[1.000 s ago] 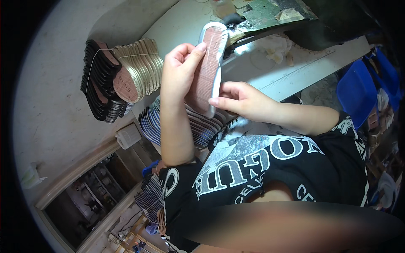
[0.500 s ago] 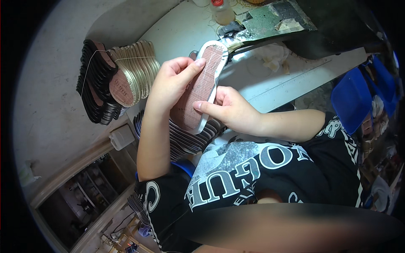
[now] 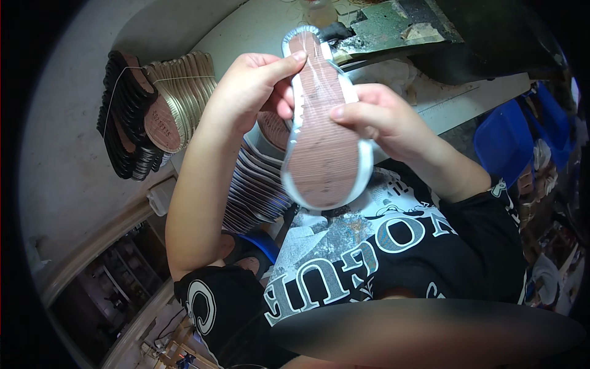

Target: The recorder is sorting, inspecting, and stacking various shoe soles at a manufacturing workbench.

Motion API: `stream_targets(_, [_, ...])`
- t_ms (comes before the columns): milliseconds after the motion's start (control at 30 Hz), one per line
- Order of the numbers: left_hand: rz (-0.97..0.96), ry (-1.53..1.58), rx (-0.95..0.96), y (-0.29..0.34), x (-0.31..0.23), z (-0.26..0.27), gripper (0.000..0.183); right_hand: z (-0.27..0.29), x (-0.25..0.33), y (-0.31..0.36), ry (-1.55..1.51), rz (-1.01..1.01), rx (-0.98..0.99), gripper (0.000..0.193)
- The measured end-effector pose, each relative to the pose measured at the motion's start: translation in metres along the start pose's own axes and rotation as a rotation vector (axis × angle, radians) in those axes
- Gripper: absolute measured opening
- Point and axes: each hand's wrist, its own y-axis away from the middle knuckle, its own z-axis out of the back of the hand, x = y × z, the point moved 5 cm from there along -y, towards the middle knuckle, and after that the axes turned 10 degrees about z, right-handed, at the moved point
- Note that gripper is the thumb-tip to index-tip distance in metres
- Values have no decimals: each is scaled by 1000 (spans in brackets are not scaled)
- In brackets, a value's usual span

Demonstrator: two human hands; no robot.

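A shoe insole point(image 3: 322, 150) with a brown ribbed underside and a white, silvery wrapped edge is held up in front of my chest, narrow end away from me. My left hand point(image 3: 252, 86) pinches its left edge near the narrow end, thumb on the brown face. My right hand point(image 3: 384, 117) grips the right edge around the middle, thumb on top and fingers partly hidden behind. Below and to the left of it, a row of similar insoles point(image 3: 255, 184) stands packed together, partly covered by my left forearm and the held insole.
A tied black bundle of insoles point(image 3: 123, 123) and a gold-edged bundle point(image 3: 184, 92) stand against the wall at left. Across the white table point(image 3: 246, 34) are a green machine point(image 3: 387, 31) and a bottle point(image 3: 319, 12). Blue plastic containers point(image 3: 507, 135) are at right.
The insole has turned so its brown face shows more fully, its wide end swinging right. My left hand has moved slightly up; my right hand has moved right and up.
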Motion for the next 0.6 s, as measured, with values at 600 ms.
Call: stream_targets(600, [-110,-174,-343,-32,-18,32,44,16,-3,-2,-26,163,-169,24])
